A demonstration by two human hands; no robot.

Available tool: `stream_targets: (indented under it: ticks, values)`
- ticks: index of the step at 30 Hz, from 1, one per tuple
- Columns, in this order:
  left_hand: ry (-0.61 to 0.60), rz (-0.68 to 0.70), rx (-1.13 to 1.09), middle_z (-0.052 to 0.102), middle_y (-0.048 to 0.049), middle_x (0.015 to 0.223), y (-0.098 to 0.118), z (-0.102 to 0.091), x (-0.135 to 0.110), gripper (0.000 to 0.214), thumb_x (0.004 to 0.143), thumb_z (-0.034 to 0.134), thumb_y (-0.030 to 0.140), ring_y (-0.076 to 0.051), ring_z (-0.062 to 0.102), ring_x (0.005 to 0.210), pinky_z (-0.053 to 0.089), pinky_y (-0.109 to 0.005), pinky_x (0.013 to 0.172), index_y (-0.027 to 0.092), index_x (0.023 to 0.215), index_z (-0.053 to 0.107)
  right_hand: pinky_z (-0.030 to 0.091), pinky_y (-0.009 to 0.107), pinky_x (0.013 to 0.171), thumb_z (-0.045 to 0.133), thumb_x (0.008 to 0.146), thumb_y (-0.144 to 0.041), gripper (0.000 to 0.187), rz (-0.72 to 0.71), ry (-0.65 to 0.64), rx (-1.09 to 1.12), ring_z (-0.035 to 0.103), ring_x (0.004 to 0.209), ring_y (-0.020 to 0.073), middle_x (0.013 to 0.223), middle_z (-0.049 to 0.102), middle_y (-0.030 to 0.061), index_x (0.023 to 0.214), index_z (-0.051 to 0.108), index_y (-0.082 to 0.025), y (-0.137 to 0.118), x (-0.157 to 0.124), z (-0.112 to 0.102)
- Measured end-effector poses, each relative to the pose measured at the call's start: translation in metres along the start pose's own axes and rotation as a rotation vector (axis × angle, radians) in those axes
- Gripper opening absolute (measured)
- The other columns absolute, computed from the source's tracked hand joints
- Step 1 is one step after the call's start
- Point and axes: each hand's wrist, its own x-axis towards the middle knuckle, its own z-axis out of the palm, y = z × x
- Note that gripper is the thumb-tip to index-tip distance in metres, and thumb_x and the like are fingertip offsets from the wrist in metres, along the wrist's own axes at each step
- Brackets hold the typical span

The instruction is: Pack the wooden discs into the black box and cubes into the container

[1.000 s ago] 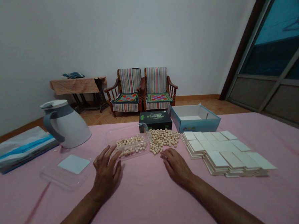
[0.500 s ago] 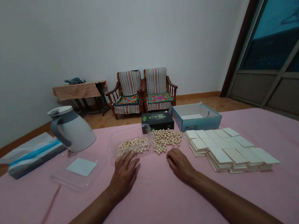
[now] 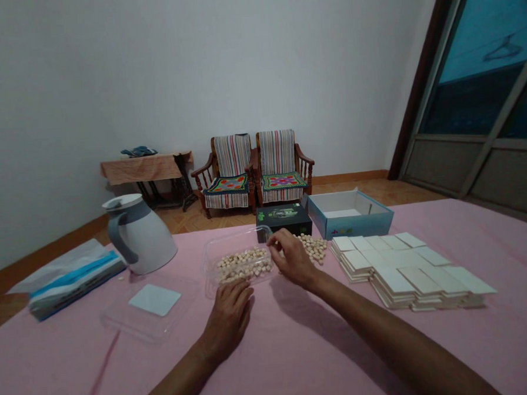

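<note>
A clear plastic box [image 3: 210, 252] with its top open holds many small, roundish beige pieces [image 3: 244, 262]. My left hand [image 3: 229, 311] rests at the box's near edge, fingers stretched out and fingertips at the rim. Raised at the box's right rim is my right hand [image 3: 291, 256], thumb and fingers pinched together; whatever is between them is too small or hidden to make out. Partly behind that hand lies a loose heap of the same beige pieces [image 3: 315, 249] on the pink cloth.
Behind the heap stand a black box [image 3: 291, 218] and an open blue box [image 3: 357, 223]. Stacked white tiles [image 3: 408, 269] lie to the right. On the left are a clear lid [image 3: 138, 328], a white-grey jug [image 3: 148, 242] and a blue-white packet [image 3: 76, 284].
My right hand has risen from beside the heap and moved left to the box's rim. My left hand stays at the near edge. The view has shifted slightly.
</note>
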Motion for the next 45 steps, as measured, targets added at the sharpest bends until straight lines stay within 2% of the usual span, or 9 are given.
stream_targets:
  ticks: [6,14,16,22,33,37,40,42,45]
  values:
    - [0.045,0.003,-0.021,0.063,-0.0127,0.116,0.000,-0.003,-0.003,0.023,0.087,0.049,0.011,-0.024,0.055,0.112,0.043,-0.043,0.094,0.017,0.109,0.057,0.043,0.026,0.071,0.047,0.085,-0.015,0.017,-0.011,-0.015,0.106,0.053,0.073,0.0124,0.092,0.058,0.0047,0.097,0.059,-0.017,-0.002,0.015,0.018]
    - [0.222,0.037,0.080,0.062,-0.0124,0.114,-0.013,-0.012,0.019,0.030,0.086,0.051,0.011,-0.025,0.053,0.111,0.041,-0.042,0.095,0.018,0.115,0.054,0.044,0.031,0.079,0.043,0.085,-0.016,0.020,0.252,0.049,-0.310,0.056,0.087,0.0186,0.090,0.062,0.0085,0.092,0.061,-0.015,0.095,-0.023,-0.007]
    - [0.188,-0.018,0.168,0.062,-0.0130,0.116,-0.023,-0.011,0.031,0.030,0.088,0.050,0.014,-0.026,0.055,0.109,0.040,-0.042,0.093,0.018,0.117,0.054,0.042,0.034,0.085,0.042,0.085,-0.016,0.023,0.275,0.040,-0.369,0.055,0.093,0.0208,0.094,0.063,0.0105,0.096,0.062,-0.014,0.113,-0.024,-0.009]
    - [-0.163,-0.155,0.307,0.068,-0.0088,0.088,-0.046,-0.004,0.046,0.017,0.085,0.051,0.011,-0.024,0.062,0.078,0.043,-0.035,0.071,0.017,0.095,0.062,0.036,0.036,0.089,0.044,0.089,-0.019,0.026,0.308,-0.071,-0.500,0.051,0.104,0.0224,0.108,0.064,0.0115,0.107,0.063,-0.016,0.136,-0.010,-0.002]
    - [-0.183,-0.142,0.266,0.069,-0.0067,0.085,-0.077,-0.027,0.024,0.012,0.086,0.053,0.019,-0.023,0.061,0.075,0.044,-0.035,0.068,0.019,0.094,0.062,0.033,0.036,0.079,0.042,0.091,-0.019,0.024,0.363,-0.271,-0.647,0.051,0.094,0.0243,0.096,0.065,0.0133,0.091,0.066,-0.018,0.137,-0.005,0.005]
    - [0.053,-0.044,0.173,0.062,-0.0129,0.119,-0.045,-0.041,0.029,0.043,0.084,0.059,0.028,-0.027,0.057,0.107,0.044,-0.043,0.090,0.019,0.125,0.052,0.034,0.034,0.077,0.050,0.084,-0.012,0.019,0.353,-0.311,-0.623,0.055,0.092,0.0239,0.094,0.066,0.0118,0.086,0.068,-0.019,0.129,-0.011,-0.001]
    - [0.072,0.027,-0.093,0.060,-0.0119,0.120,0.002,-0.038,0.037,0.047,0.084,0.056,0.023,-0.025,0.055,0.112,0.047,-0.040,0.094,0.023,0.130,0.046,0.035,0.032,0.074,0.053,0.080,-0.009,0.019,0.355,-0.320,-0.587,0.058,0.084,0.0215,0.086,0.067,0.0084,0.080,0.069,-0.020,0.123,-0.011,-0.007]
    - [0.018,-0.004,-0.278,0.059,-0.0125,0.122,0.031,-0.022,0.049,0.051,0.085,0.053,0.023,-0.024,0.055,0.114,0.049,-0.040,0.095,0.024,0.135,0.041,0.037,0.031,0.074,0.050,0.081,-0.009,0.023,0.351,-0.306,-0.564,0.059,0.084,0.0202,0.088,0.067,0.0078,0.085,0.069,-0.020,0.123,-0.006,-0.008]
    - [0.012,-0.233,-0.480,0.052,-0.0136,0.132,0.055,0.021,0.079,0.050,0.088,0.043,0.020,-0.024,0.048,0.125,0.044,-0.044,0.104,0.022,0.138,0.037,0.039,0.029,0.080,0.044,0.083,-0.006,0.032,0.326,-0.286,-0.533,0.058,0.095,0.0187,0.102,0.066,0.0086,0.102,0.067,-0.019,0.128,0.005,-0.003]
